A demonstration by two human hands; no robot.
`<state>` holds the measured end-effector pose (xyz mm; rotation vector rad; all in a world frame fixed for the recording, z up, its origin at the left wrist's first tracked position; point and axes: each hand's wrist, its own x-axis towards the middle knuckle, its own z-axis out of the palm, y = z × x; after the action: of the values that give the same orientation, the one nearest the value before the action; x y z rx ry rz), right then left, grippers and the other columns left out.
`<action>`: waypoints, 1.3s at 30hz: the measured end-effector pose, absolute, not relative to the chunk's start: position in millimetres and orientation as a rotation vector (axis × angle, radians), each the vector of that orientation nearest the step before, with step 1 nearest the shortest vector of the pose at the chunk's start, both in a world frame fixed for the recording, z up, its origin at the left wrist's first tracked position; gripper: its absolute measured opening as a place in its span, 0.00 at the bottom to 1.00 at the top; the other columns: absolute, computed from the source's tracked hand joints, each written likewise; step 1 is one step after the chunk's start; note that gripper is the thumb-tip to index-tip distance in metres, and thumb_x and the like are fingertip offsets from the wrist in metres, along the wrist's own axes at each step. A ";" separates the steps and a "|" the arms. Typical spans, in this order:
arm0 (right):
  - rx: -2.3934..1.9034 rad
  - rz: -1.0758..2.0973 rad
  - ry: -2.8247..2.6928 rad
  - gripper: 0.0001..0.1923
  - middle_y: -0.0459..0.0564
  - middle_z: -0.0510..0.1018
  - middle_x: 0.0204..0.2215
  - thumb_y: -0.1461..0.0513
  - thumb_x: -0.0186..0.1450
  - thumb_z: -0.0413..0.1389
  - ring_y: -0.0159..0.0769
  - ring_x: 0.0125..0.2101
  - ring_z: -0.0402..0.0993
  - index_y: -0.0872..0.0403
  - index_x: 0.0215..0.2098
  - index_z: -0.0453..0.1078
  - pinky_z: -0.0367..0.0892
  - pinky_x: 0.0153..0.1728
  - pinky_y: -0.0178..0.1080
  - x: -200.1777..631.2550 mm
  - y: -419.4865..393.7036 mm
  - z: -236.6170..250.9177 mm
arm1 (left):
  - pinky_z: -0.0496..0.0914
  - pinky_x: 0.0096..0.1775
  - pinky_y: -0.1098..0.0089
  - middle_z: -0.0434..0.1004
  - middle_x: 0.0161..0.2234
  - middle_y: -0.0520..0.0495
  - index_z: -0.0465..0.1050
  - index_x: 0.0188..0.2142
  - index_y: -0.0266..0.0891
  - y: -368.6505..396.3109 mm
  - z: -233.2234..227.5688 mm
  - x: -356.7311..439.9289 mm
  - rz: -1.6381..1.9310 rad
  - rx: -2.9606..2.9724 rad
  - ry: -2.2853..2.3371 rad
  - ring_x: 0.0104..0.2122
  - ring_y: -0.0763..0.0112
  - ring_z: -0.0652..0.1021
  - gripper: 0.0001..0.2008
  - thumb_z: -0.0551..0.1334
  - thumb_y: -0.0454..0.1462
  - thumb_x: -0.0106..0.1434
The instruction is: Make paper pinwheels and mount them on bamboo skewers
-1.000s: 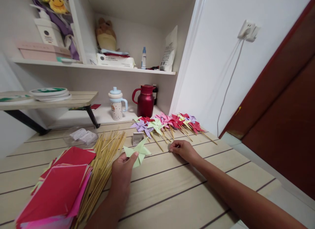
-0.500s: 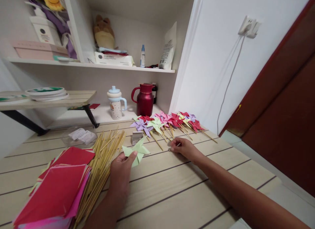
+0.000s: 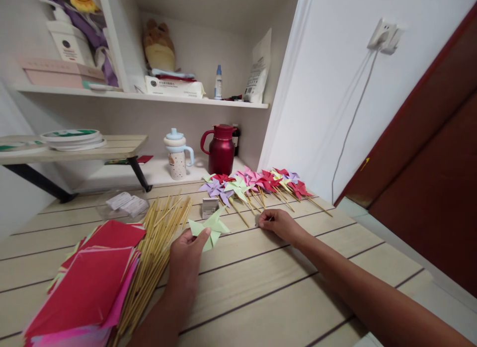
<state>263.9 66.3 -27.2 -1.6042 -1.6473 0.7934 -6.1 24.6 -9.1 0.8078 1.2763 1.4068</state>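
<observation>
My left hand (image 3: 188, 245) pinches a light green paper pinwheel (image 3: 211, 229) between thumb and fingers, just above the table; no stick shows on it. Further right, my right hand (image 3: 278, 223) rests low at the tabletop with its fingertips pressed together. Something tiny and greyish is at those fingertips, too small to name. Behind that hand lies a group of finished pinwheels (image 3: 253, 183) on sticks, in red, pink, purple, green and yellow. A small grey box (image 3: 209, 208) stands just behind the held pinwheel.
Left of my left hand lie a bundle of thin wooden sticks (image 3: 158, 252) and stacked coloured paper (image 3: 85, 287). A clear container (image 3: 128, 205) with white packets sits behind them. A cup (image 3: 178, 155) and a red jug (image 3: 221, 150) stand at the back, under a shelf (image 3: 149, 97).
The view has shifted slightly, so everything appears a little further right. Both hands keep nearly the same pose, the left with the green pinwheel, the right low at the tabletop.
</observation>
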 end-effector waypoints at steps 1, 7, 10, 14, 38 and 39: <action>-1.603 0.790 -1.641 0.05 0.45 0.78 0.22 0.60 0.54 0.57 0.34 0.25 0.70 0.53 0.24 0.73 0.61 0.28 0.35 263.3 65.7 -26.4 | 0.70 0.35 0.69 0.83 0.28 0.46 0.81 0.33 0.34 24.5 -9.0 -6.6 1.397 0.817 1.278 0.30 0.63 0.80 0.16 0.72 0.41 0.44; -1.612 0.740 -1.635 0.08 0.47 0.81 0.27 0.58 0.52 0.61 0.37 0.29 0.73 0.53 0.29 0.77 0.64 0.31 0.36 261.9 65.8 -29.2 | 0.70 0.35 0.69 0.84 0.29 0.46 0.81 0.34 0.34 22.8 -6.8 -6.5 1.383 0.825 1.286 0.30 0.64 0.80 0.17 0.72 0.41 0.46; -1.618 0.706 -1.644 0.06 0.47 0.81 0.26 0.58 0.54 0.60 0.39 0.30 0.74 0.52 0.25 0.76 0.64 0.34 0.37 262.3 67.3 -31.1 | 0.70 0.35 0.70 0.84 0.28 0.47 0.81 0.33 0.34 22.2 -6.3 -4.3 1.406 0.801 1.284 0.30 0.64 0.80 0.15 0.72 0.40 0.45; -1.604 0.701 -1.668 0.06 0.46 0.80 0.25 0.60 0.55 0.58 0.38 0.30 0.74 0.52 0.25 0.75 0.63 0.33 0.37 262.3 67.1 -30.7 | 0.70 0.35 0.70 0.84 0.29 0.47 0.81 0.33 0.34 23.5 -7.9 -4.1 1.418 0.800 1.289 0.30 0.65 0.80 0.15 0.72 0.40 0.46; -1.607 1.057 -1.794 0.10 0.45 0.75 0.21 0.58 0.54 0.58 0.31 0.22 0.65 0.56 0.28 0.76 0.59 0.25 0.33 237.9 49.4 -12.0 | 0.71 0.36 0.69 0.83 0.28 0.46 0.81 0.36 0.34 27.9 -14.5 -9.9 1.398 0.878 1.269 0.32 0.63 0.80 0.18 0.72 0.42 0.46; -1.595 1.113 -1.836 0.09 0.45 0.75 0.21 0.59 0.54 0.59 0.30 0.22 0.65 0.56 0.28 0.76 0.60 0.25 0.33 232.5 46.9 -8.6 | 0.70 0.35 0.69 0.83 0.28 0.46 0.81 0.36 0.34 27.2 -13.7 -9.6 1.399 0.882 1.275 0.31 0.64 0.80 0.18 0.72 0.42 0.46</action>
<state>232.5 46.9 -8.6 -1.5945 -1.8365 1.1129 -9.6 27.2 -13.7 0.8823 1.2752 1.3988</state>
